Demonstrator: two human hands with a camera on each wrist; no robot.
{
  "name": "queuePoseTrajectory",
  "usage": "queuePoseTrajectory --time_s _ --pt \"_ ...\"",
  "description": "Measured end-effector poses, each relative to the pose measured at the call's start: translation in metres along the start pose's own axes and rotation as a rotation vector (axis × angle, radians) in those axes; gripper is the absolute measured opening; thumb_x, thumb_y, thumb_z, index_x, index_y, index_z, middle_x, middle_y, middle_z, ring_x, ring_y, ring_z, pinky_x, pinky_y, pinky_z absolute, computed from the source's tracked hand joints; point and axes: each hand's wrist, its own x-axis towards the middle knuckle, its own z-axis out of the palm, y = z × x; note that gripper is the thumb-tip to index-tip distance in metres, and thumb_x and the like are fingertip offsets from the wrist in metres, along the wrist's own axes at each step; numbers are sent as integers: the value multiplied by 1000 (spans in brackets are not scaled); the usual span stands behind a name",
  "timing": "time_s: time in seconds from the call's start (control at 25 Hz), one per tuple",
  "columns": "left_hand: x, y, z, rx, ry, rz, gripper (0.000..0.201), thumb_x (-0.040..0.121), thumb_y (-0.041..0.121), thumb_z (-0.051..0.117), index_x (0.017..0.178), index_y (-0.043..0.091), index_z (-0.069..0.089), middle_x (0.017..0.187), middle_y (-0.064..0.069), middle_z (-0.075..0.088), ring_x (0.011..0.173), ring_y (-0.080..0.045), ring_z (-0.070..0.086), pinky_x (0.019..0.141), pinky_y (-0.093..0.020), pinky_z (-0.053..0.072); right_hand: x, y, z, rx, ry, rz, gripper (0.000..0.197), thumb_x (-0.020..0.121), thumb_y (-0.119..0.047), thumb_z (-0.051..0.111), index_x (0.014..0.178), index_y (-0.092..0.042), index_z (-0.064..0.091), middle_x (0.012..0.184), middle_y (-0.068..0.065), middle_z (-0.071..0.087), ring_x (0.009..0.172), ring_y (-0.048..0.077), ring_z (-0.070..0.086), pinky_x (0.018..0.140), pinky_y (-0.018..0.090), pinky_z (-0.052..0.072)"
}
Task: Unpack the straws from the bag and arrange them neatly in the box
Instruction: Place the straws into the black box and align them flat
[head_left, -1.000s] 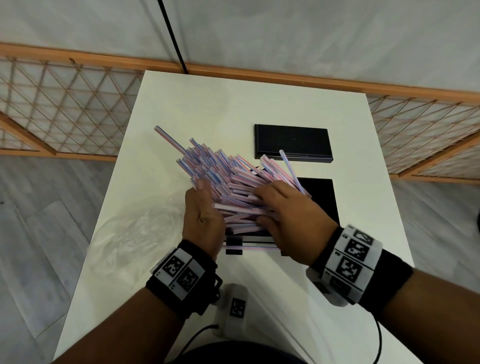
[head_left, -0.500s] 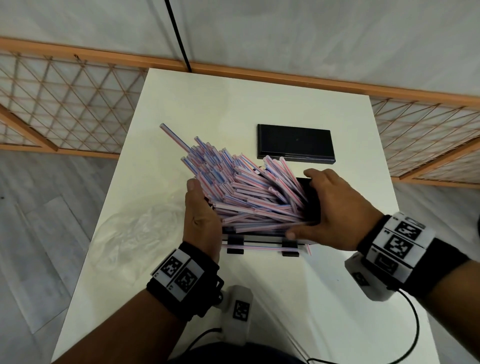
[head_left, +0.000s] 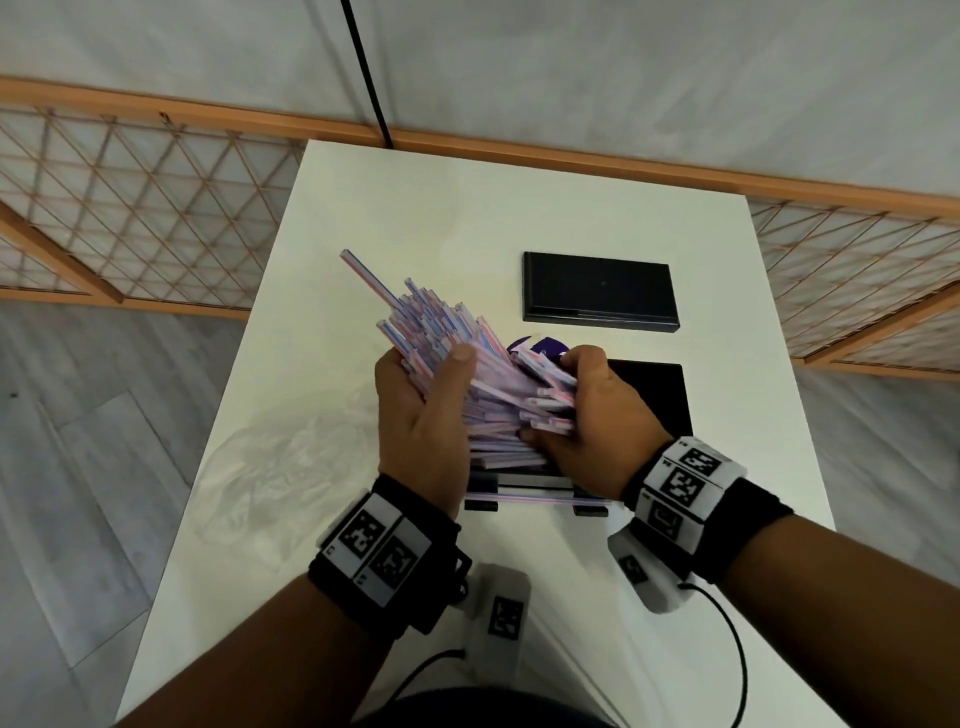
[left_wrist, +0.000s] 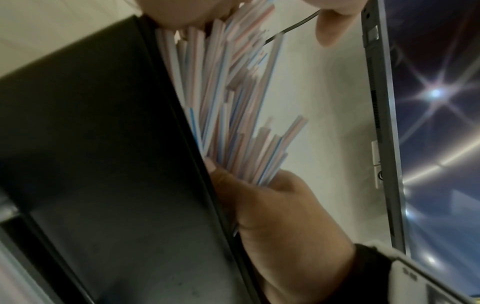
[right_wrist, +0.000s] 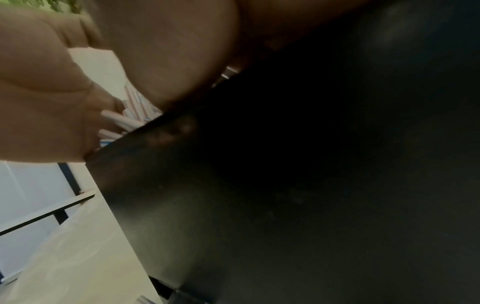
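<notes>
A thick bundle of pink, blue and white striped straws (head_left: 441, 332) is held over the left part of the open black box (head_left: 657, 395). My left hand (head_left: 423, 405) grips the bundle from the left, thumb over the top. At the near ends, my right hand (head_left: 587, 410) curls round the straws. The far ends fan out up and to the left. In the left wrist view the straws (left_wrist: 228, 107) run along the box wall (left_wrist: 103, 164). The right wrist view has my palm (right_wrist: 52, 102) against straw ends (right_wrist: 130, 120) at the box edge (right_wrist: 259, 185).
The black lid (head_left: 600, 291) lies flat behind the box. A crumpled clear plastic bag (head_left: 280, 467) sits left of my left hand on the white table (head_left: 467, 197). One loose straw (head_left: 530, 500) lies across the box's front clips. A purple item (head_left: 543, 344) peeks out behind the bundle.
My left hand has wrapped round the bundle and raised it. My right hand left the box's right side and closed on the straws' near ends.
</notes>
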Motion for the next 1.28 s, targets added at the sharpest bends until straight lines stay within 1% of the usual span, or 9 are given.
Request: queuePoseTrajectory --time_s 0.16,0.32,0.52,0.64,0.76,0.84,0.96,1.12,1.28 --pt "1 0 4 -44 16 -16 54 80 39 72 121 9 53 108 -10 72 100 -29 73 90 -52 58 2 -8 7 -128 -28 -104 46 69 -44 61 108 -21 55 102 2 52 94 28 57 84 45 51" --pt "-1 0 5 7 23 3 56 89 51 54 125 8 50 114 -13 69 105 -35 69 94 -58 54 1 -27 4 -110 57 -193 43 64 -40 62 101 -18 57 97 4 57 90 32 58 78 45 51" --pt "6 -5 -7 -42 89 -69 52 96 45 59 130 7 48 124 -20 66 98 -23 72 85 -43 61 2 -43 11 -201 36 -232 53 68 -30 74 113 -13 52 109 9 54 98 33 54 83 44 48" --pt "11 -6 -13 -71 109 -62 68 81 61 63 127 12 51 123 -11 67 109 -22 68 97 -41 56 -8 -37 4 -94 126 -246 53 66 -32 71 112 -15 49 107 4 50 98 27 51 85 41 48" --pt "9 -10 -9 -5 69 -22 45 91 43 67 120 14 49 107 -2 67 87 -1 70 77 -21 57 -22 -20 -13 27 246 -184 66 63 -45 83 112 -18 48 104 -6 48 95 11 46 84 14 38" --pt "7 -15 -5 34 20 8 46 83 49 70 115 21 52 105 5 71 92 -5 72 83 -29 57 -30 -5 -28 70 197 4 81 52 -55 89 110 -22 43 99 -13 46 88 3 42 72 6 33" --pt "1 -14 -5 72 4 47 54 81 54 71 118 20 52 103 8 71 90 -1 70 81 -23 55 -29 16 -31 -47 12 192 89 46 -73 81 110 -23 43 103 -12 52 91 10 50 72 19 38" --pt "-3 -7 -2 85 -14 100 62 77 46 67 123 7 50 99 10 69 83 7 69 72 -11 52 -13 22 -14 -170 -97 200 85 55 -89 56 105 -21 45 106 0 57 95 21 57 77 30 45" --pt "2 -11 -5 65 -19 75 58 85 42 72 125 6 50 101 4 71 90 -5 72 78 -23 57 -6 16 -3 -191 -98 151 47 85 -50 61 109 -13 45 112 10 54 103 30 55 84 36 45"
